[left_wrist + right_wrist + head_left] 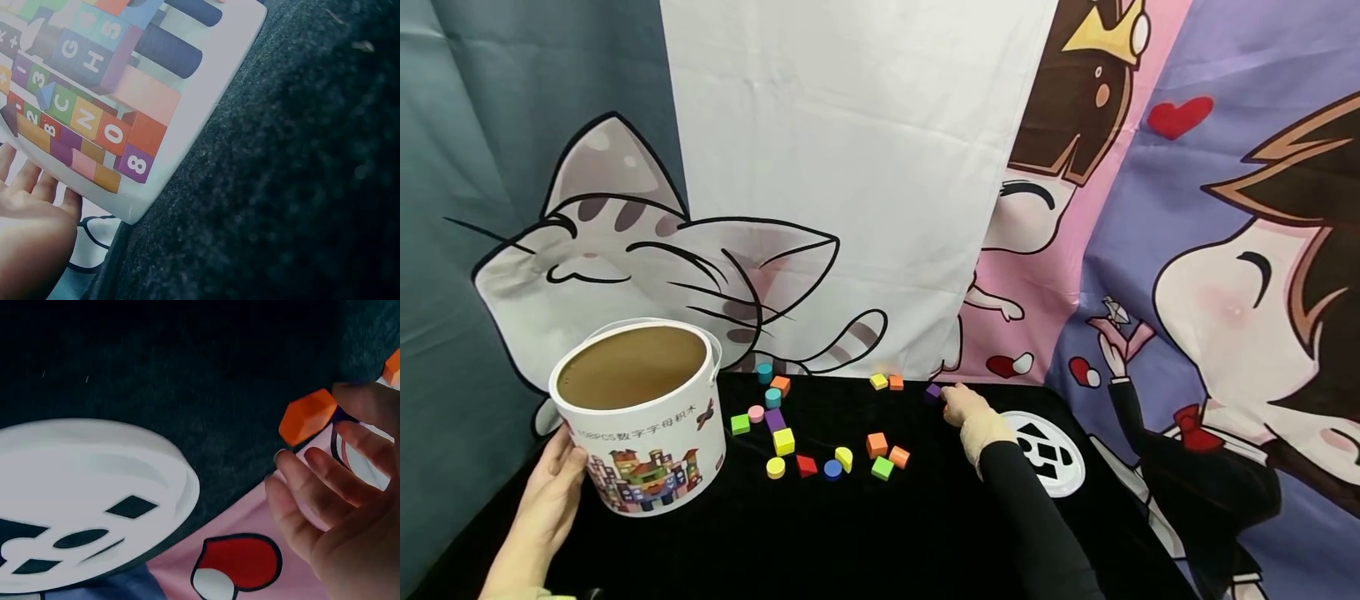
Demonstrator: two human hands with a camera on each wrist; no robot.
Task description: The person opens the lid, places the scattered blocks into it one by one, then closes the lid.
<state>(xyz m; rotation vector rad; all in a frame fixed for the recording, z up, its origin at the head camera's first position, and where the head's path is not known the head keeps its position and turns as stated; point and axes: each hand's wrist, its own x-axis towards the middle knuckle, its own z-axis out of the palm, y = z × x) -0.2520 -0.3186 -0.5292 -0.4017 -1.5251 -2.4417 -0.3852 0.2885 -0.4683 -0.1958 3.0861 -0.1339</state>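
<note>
A white bucket [651, 425] with a printed picture of building blocks stands on the left, brown within its rim. My left hand [553, 479] rests against its left side. In the left wrist view the fingers [45, 187] lie along the bucket's lower part. At the far side of the table, my right hand [967, 408] reaches to an orange block [309, 417], thumb and index fingertips pinching its edge. A purple block [933, 392] sits just beyond it, partly hidden behind the fingers in the right wrist view. The other right fingers are loosely bent.
Several coloured blocks [783, 442] lie scattered right of the bucket. An orange block [877, 445] is among a small group mid-table. A yellow block [878, 382] and an orange one stand at the back. A white lid with shaped holes [1071, 479] lies beside the right forearm.
</note>
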